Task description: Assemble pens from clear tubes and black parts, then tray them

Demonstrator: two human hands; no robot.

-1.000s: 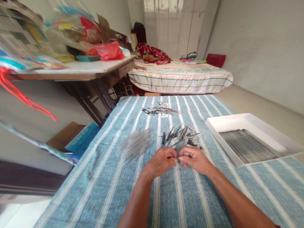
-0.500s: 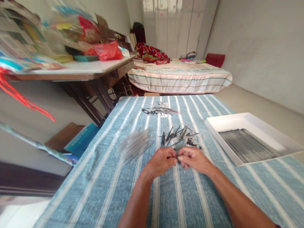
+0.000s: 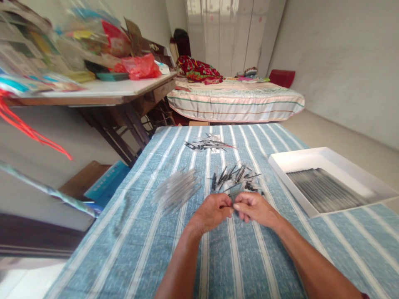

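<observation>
My left hand (image 3: pixel 215 212) and my right hand (image 3: pixel 254 209) meet fingertip to fingertip above the striped cloth, both closed in a pinch. Whatever sits between the fingertips is too small and too hidden to name. Just beyond them lies a loose pile of short black and clear sticks (image 3: pixel 236 175). To the left of my left hand is a bundle of pale, translucent thin tubes (image 3: pixel 177 190). Farther back, a heap of thin dark and clear pieces (image 3: pixel 208 144) partly covers a white printed label (image 3: pixel 215 150).
On the right stands a shallow white box (image 3: pixel 327 155) holding a row of dark-tipped thin sticks (image 3: pixel 324 191). A blue striped cloth (image 3: pixel 149 249) covers the table. At left is a desk (image 3: pixel 93 93) with bags; a bed (image 3: pixel 237 101) stands behind.
The hands hold nearly the same pose, fingertips together. The view has shifted only very slightly; the piles and the box stay in place.
</observation>
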